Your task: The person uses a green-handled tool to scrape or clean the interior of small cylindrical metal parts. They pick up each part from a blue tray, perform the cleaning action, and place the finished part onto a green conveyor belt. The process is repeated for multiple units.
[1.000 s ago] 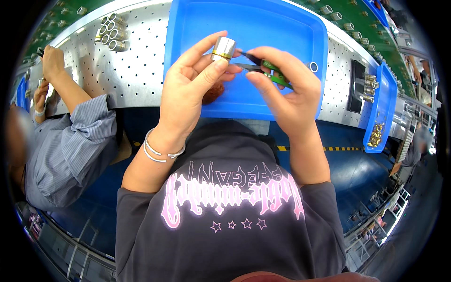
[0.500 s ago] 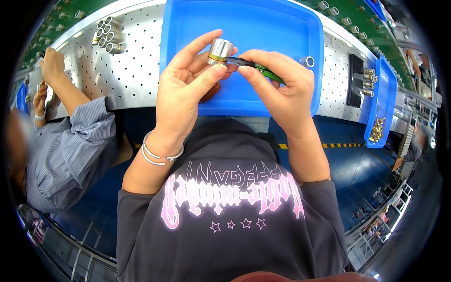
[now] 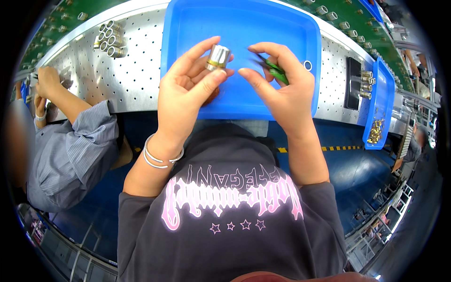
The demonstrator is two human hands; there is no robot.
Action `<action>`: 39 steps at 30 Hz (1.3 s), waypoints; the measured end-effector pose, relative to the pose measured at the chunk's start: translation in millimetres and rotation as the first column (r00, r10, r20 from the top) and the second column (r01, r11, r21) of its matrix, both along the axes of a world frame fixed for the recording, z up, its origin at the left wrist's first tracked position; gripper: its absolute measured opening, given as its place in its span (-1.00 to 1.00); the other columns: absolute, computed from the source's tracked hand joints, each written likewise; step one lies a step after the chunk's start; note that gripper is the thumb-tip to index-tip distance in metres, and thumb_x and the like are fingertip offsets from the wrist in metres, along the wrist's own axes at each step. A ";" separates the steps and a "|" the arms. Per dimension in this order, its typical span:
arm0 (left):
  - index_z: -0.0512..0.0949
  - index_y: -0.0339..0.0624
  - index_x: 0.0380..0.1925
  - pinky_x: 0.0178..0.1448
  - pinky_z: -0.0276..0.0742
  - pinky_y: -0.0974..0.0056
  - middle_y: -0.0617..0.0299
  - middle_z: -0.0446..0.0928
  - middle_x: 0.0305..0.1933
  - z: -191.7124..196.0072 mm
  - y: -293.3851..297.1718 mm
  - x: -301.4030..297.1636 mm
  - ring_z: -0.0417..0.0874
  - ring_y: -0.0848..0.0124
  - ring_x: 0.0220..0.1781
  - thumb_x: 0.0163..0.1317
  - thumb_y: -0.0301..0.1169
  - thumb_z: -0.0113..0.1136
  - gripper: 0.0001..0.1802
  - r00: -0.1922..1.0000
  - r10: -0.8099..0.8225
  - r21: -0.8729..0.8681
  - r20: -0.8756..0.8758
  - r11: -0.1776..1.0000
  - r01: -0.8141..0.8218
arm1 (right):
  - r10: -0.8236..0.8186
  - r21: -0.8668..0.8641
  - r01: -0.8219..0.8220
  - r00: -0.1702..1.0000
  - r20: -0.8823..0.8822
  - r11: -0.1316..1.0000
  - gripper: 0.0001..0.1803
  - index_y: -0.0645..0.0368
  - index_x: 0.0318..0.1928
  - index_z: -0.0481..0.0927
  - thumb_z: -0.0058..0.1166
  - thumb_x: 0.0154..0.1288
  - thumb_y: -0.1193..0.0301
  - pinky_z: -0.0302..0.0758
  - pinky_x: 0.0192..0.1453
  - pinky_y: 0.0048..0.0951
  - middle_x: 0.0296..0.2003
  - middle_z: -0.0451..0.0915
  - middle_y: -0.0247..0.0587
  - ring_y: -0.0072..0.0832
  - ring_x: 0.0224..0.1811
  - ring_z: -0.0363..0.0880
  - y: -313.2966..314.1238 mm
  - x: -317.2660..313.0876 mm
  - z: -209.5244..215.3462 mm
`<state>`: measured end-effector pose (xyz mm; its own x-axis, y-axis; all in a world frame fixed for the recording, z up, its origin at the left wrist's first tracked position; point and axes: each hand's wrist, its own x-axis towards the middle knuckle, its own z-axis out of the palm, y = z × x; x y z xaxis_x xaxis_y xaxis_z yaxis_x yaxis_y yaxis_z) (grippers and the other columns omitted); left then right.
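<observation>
My left hand (image 3: 188, 84) pinches a short, shiny metal cylinder (image 3: 219, 55) with a yellowish band around its lower part. Its thumb presses from the near side, and the fingers curl behind. To the right of the cylinder and apart from it, my right hand (image 3: 291, 84) holds a small green-handled tool (image 3: 277, 73) with dark, pointed tips. Motion smears those tips, so their exact form is unclear. The tool lies against the curled fingers, while the right thumb and forefinger are spread. Both hands are over the near part of a large blue tray (image 3: 237, 113).
One metal ring (image 3: 307, 65) sits in the tray's right side. Several metal cylinders (image 3: 112, 40) are grouped on the perforated metal table (image 3: 136, 70). A black phone-like slab (image 3: 353, 83) and a smaller blue tray with brass-coloured parts (image 3: 376, 131) are rightward. A co-worker's arm (image 3: 70, 96) works at left.
The tool's tips were against the cylinder's band; now my right hand has drawn them away, and its thumb and forefinger have spread. My left hand still grips the cylinder, slightly lower and tilted.
</observation>
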<state>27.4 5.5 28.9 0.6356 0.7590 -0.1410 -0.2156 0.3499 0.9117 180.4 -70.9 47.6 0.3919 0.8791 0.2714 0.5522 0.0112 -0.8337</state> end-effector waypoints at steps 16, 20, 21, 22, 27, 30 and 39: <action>0.50 -0.26 -0.01 0.27 0.23 0.28 0.17 0.50 0.04 -52.8 82.6 -51.6 0.44 0.37 0.13 0.14 -0.53 0.18 -0.64 0.793 0.602 0.736 -0.094 0.578 -0.351 | -0.087 -0.134 0.131 0.952 0.294 0.982 -0.79 0.06 -0.25 0.66 0.16 0.11 0.29 0.48 -0.17 -0.39 -0.32 0.67 -0.22 -0.28 -0.26 0.62 116.8 105.0 -37.5; 0.50 -0.24 -0.02 0.25 0.26 0.28 0.18 0.49 0.05 -69.4 105.7 -86.4 0.46 0.39 0.12 0.16 -0.55 0.13 -0.66 0.694 0.715 0.711 -0.088 0.533 -0.459 | -0.117 -0.220 0.255 0.861 0.495 0.942 -0.76 0.01 -0.19 0.64 0.11 0.14 0.25 0.47 -0.15 -0.33 -0.30 0.66 -0.24 -0.28 -0.25 0.59 154.3 128.5 -55.8; 0.50 -0.23 -0.02 0.24 0.27 0.28 0.18 0.50 0.04 -72.5 109.2 -92.5 0.46 0.39 0.12 0.16 -0.55 0.13 -0.66 0.668 0.735 0.719 -0.114 0.525 -0.455 | -0.099 -0.270 0.257 0.868 0.486 0.928 -0.75 0.01 -0.18 0.63 0.12 0.15 0.24 0.46 -0.17 -0.36 -0.28 0.65 -0.24 -0.33 -0.26 0.59 159.3 131.0 -60.3; 0.51 -0.22 -0.02 0.23 0.28 0.28 0.18 0.50 0.02 -75.0 112.1 -97.0 0.47 0.39 0.11 0.15 -0.56 0.12 -0.65 0.643 0.753 0.727 -0.139 0.518 -0.450 | -0.082 -0.319 0.260 0.875 0.477 0.911 -0.74 0.02 -0.16 0.63 0.12 0.15 0.23 0.45 -0.19 -0.40 -0.26 0.65 -0.23 -0.38 -0.27 0.58 163.6 132.1 -65.2; 0.53 -0.19 -0.08 0.07 0.44 0.32 0.19 0.47 -0.03 -83.2 116.8 -98.7 0.50 0.36 0.04 0.10 -0.57 0.16 -0.67 0.669 0.698 0.764 -0.253 0.569 -0.305 | -0.104 -0.215 0.228 0.876 0.472 0.950 -0.75 -0.06 -0.11 0.61 0.05 0.19 0.30 0.47 -0.13 -0.30 -0.25 0.63 -0.25 -0.26 -0.19 0.59 144.1 103.6 -60.3; 0.55 -0.18 -0.19 0.01 0.46 0.29 0.18 0.51 -0.11 -78.8 119.0 -91.4 0.53 0.30 -0.04 0.08 -0.57 0.16 -0.76 0.618 0.737 0.873 -0.273 0.460 -0.163 | -0.063 -0.190 0.143 0.925 0.375 0.971 -0.77 -0.04 -0.12 0.61 0.07 0.19 0.31 0.48 -0.13 -0.34 -0.26 0.62 -0.24 -0.28 -0.19 0.59 125.1 79.8 -43.2; 0.55 -0.15 -0.18 -0.05 0.42 0.24 0.18 0.55 -0.32 -58.4 103.8 -73.2 0.55 0.24 -0.21 0.08 -0.59 0.13 -0.74 0.630 0.726 0.927 -0.276 0.374 -0.025 | 0.262 -0.147 -0.239 0.951 0.165 0.960 -0.72 0.05 -0.13 0.57 0.11 0.10 0.54 0.51 -0.17 -0.39 -0.28 0.60 -0.22 -0.29 -0.24 0.59 82.1 4.0 -15.6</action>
<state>-45.9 109.3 -29.6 0.2725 0.8264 0.4928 0.5628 -0.5523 0.6150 184.5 11.2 32.0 0.1093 0.9737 0.1999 0.6862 0.0716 -0.7239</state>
